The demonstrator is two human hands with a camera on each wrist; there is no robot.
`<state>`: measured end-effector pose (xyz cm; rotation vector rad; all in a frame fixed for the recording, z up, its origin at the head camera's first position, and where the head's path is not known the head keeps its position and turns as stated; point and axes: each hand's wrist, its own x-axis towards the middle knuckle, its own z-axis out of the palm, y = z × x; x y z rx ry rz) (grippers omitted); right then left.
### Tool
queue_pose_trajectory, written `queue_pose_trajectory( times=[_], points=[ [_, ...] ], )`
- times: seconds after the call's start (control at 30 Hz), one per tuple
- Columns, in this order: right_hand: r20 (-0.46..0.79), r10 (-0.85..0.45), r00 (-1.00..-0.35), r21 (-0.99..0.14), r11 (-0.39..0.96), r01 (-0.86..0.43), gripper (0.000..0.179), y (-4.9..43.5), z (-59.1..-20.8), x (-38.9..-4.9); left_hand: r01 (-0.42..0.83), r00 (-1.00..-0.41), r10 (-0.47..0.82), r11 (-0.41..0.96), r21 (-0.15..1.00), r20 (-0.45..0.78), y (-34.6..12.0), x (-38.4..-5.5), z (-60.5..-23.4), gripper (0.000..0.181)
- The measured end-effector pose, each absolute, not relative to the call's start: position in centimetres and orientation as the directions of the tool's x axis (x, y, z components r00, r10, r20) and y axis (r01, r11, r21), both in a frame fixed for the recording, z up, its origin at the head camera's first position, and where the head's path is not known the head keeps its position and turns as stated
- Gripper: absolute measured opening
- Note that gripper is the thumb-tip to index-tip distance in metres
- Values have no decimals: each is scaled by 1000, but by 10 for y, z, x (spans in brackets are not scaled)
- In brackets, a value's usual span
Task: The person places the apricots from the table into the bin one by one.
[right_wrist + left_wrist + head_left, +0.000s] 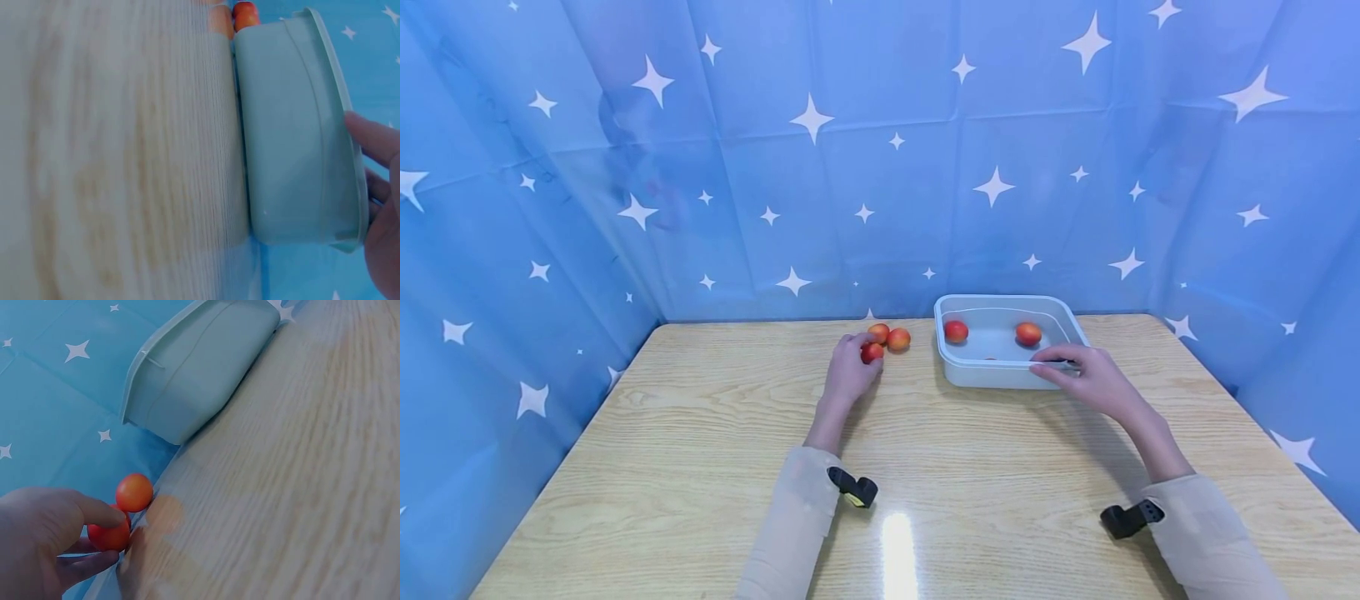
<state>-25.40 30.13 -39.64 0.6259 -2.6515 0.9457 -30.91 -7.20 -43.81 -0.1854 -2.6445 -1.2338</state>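
A: On the worktop, what is lying where?
B: Pale box is standing by the far edge, right of centre, long axis running along that edge.
A: Hands?
B: Right hand is gripping the box near its closest right corner. Left hand, the nearer one, is pinching a red fruit by the far edge; the box is lying to its right.
A: Others?
B: Two more fruits are sitting just beyond. No legible writing is showing.
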Motion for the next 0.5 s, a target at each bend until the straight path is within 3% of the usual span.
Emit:
queue_pose_trajectory(
  times=[0.27, 0.5],
  points=[
    [370, -311, -875, -536, 698, -474, 19, 301, -396, -254, 202, -970, 4, 577, 791, 245, -71, -310, -430, 42],
    [369, -310, -876, -534, 701, -473, 19, 301, -396, -254, 272, -953, 24, 516, 812, 303, -63, -306, -417, 38]
  ],
)
